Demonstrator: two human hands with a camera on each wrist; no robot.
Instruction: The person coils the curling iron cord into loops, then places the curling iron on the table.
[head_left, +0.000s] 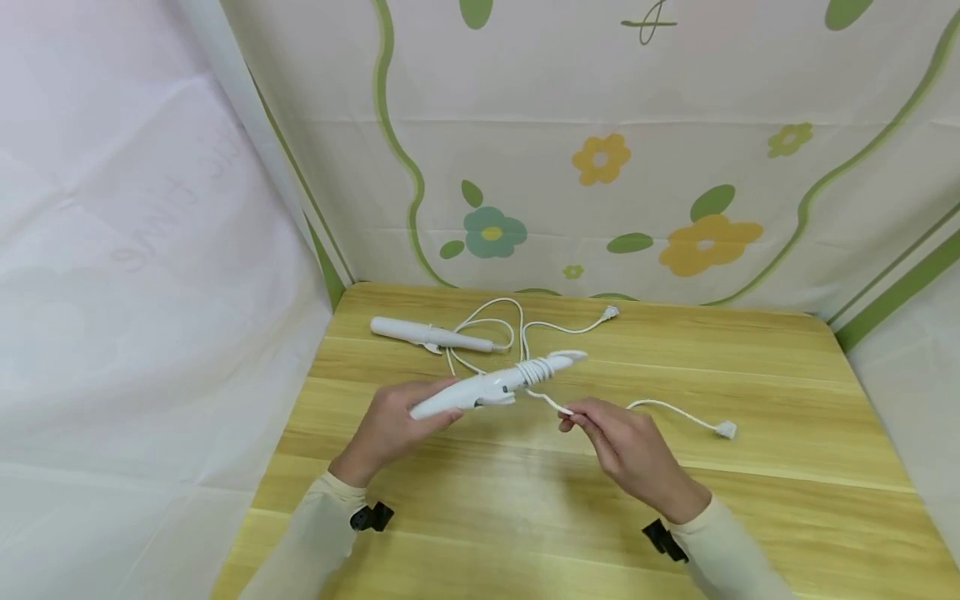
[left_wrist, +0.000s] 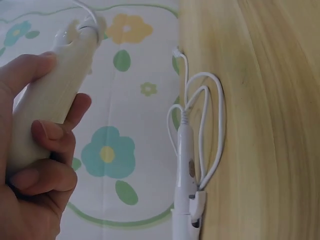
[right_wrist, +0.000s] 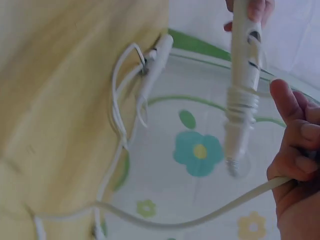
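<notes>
In the head view my left hand (head_left: 393,421) grips a white curling iron (head_left: 457,395) by its thick end, tilted above the table. Several turns of white cord (head_left: 536,370) are wound round its narrower end. My right hand (head_left: 630,446) pinches the loose stretch of this power cord (head_left: 551,402) a little to the right. Beyond the right hand, cord leads to a white plug (head_left: 726,429) on the table. The right wrist view shows the cord (right_wrist: 235,202) passing into the curled fingers. The left wrist view shows fingers wrapped round the iron's body (left_wrist: 50,95).
A second white curling iron (head_left: 420,332) lies at the back left of the wooden table (head_left: 510,517). Its cord (head_left: 501,302) makes loose loops, and a plug (head_left: 610,312) lies near the back edge. Behind the table hangs a flowered cloth (head_left: 555,200).
</notes>
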